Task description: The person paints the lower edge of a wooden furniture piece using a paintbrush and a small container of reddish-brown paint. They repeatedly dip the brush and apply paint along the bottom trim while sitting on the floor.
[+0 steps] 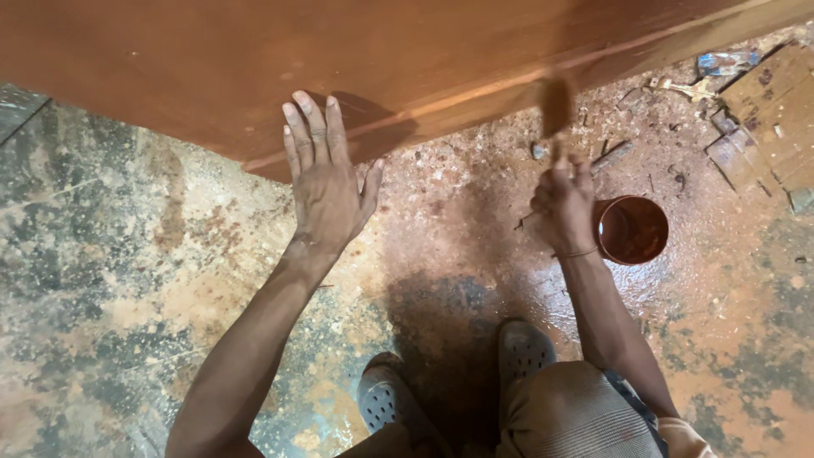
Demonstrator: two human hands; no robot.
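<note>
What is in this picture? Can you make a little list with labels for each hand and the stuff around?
left hand: left hand flat, fingers spread, on the edge of the brown wooden panel
right hand: right hand gripping a brush, blurred, at the panel's edge
cup: round cup of brown liquid beside the right hand
floor: stained floor
feet: grey sandals

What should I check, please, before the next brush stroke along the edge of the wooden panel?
1. Left hand flat on the wooden panel, bracing it: ok.
2. Right hand gripping the brush: ok.
3. Brush at the panel's edge: ok, though blurred.
4. Stain in the cup: ok, liquid visible.
5. Cup upright beside the right hand: ok.
6. Coating even on the panel: cannot tell.
</note>
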